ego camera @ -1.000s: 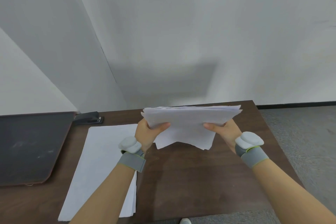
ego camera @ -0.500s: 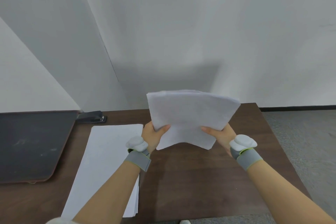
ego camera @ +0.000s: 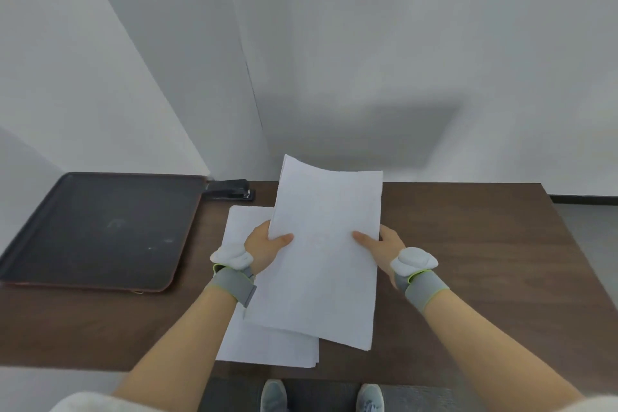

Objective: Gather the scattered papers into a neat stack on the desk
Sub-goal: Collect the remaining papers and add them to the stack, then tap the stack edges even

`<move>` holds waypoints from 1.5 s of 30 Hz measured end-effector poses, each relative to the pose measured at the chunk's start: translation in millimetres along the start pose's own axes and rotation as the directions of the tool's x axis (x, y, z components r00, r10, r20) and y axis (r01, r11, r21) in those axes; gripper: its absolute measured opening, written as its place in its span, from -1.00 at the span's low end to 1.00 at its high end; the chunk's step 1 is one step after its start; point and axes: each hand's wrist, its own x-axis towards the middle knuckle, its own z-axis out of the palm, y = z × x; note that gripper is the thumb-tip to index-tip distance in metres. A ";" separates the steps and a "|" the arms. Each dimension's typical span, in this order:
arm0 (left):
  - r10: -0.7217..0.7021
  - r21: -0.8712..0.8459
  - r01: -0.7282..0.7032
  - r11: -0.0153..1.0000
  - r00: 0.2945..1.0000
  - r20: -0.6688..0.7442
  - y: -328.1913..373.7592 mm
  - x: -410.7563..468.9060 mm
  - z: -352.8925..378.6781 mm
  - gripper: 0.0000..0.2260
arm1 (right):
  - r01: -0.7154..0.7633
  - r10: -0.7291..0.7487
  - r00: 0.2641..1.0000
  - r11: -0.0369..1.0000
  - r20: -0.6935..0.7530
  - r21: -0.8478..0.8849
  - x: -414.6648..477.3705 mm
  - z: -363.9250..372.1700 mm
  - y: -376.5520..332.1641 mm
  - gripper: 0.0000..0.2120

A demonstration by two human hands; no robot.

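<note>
I hold a bundle of white papers lengthwise over the brown desk. My left hand grips its left edge, thumb on top. Opposite, my right hand grips the right edge the same way. Under the bundle and a little to the left lies a second stack of white papers, flat on the desk, partly covered by the bundle and my left forearm. The held bundle's far end curls up slightly.
A dark tray fills the desk's left part. A black stapler lies at the back beside the tray. White walls stand behind the desk. My shoes show past the near desk edge.
The bundle has turned from crosswise and raised to lengthwise, and has come down and left over the stack on the desk. The view has tilted downward.
</note>
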 end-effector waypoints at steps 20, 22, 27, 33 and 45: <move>-0.343 0.164 0.368 0.915 0.925 -0.162 -82.8 14.0 -73.9 -0.32 | -0.419 0.361 0.908 0.773 -0.213 -0.477 2.4 116.8 10.7 -0.37; -0.321 0.086 0.329 0.940 0.943 -0.092 -81.8 19.4 -69.0 -0.49 | -0.427 0.378 0.904 0.796 -0.199 -0.429 3.1 114.1 16.7 -0.44; -0.169 -0.090 0.164 0.982 0.984 -0.057 -65.4 15.9 -60.9 -0.68 | -0.218 0.210 0.952 0.976 -0.222 -0.011 -1.7 105.5 25.1 -0.66; 0.180 -0.381 -0.171 0.909 0.984 -0.012 -14.6 -1.8 -73.1 -0.65 | 0.188 -0.151 0.976 0.949 -0.160 0.252 -17.0 64.3 -31.6 -0.80; 0.427 -0.318 -0.459 0.830 0.888 -0.170 26.2 -19.2 -62.5 -0.49 | 0.406 -0.401 0.914 0.898 -0.063 0.169 -41.3 27.6 -66.2 -0.57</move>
